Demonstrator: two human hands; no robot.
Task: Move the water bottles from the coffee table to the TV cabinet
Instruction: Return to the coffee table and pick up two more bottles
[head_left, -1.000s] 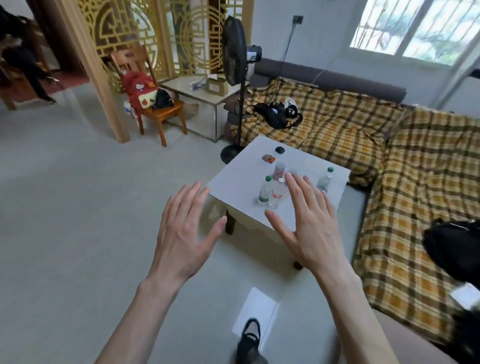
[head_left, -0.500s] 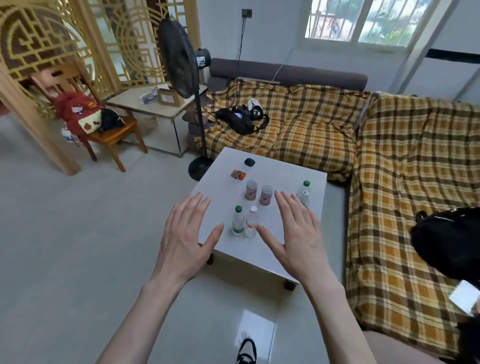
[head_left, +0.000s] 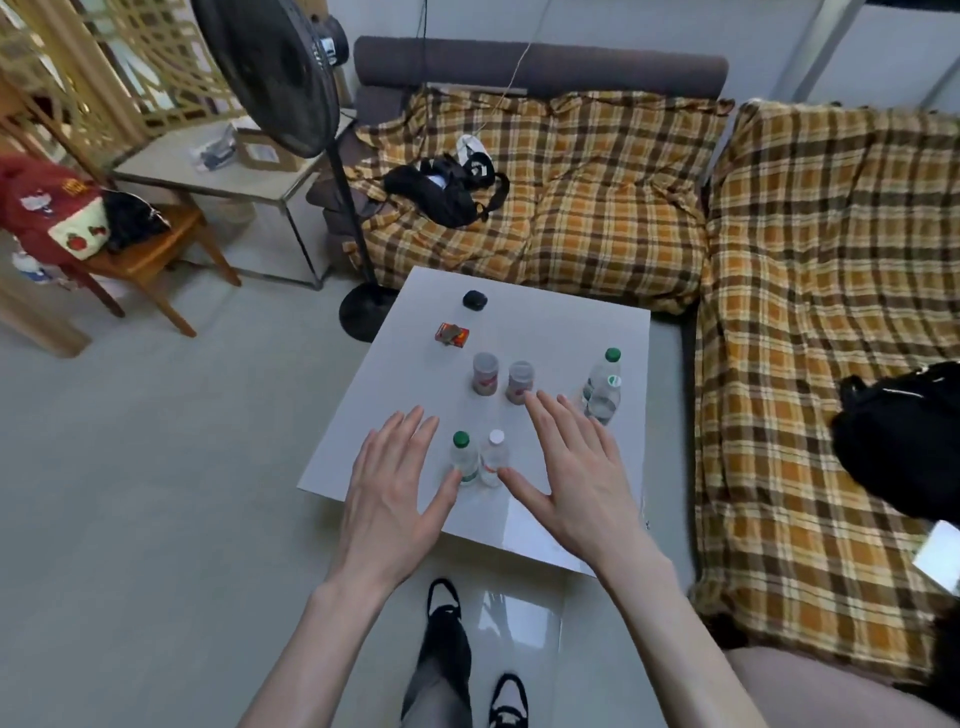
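Note:
A white coffee table stands in front of me. Near its front edge two small clear water bottles stand side by side: a green-capped one and a white-capped one. A taller green-capped bottle stands near the right edge. My left hand hovers open just left of the pair, thumb near the green-capped bottle. My right hand hovers open to their right, thumb near the white-capped one. Neither hand holds anything. The TV cabinet is out of view.
Two small jars, a red packet and a black object lie further back on the table. A standing fan rises at the table's far left corner. A plaid-covered sofa wraps the back and right. A wooden chair is at left.
I have stepped closer to the coffee table, and the view now looks down on it. Both open hands have reached over the front edge to flank the two small bottles.

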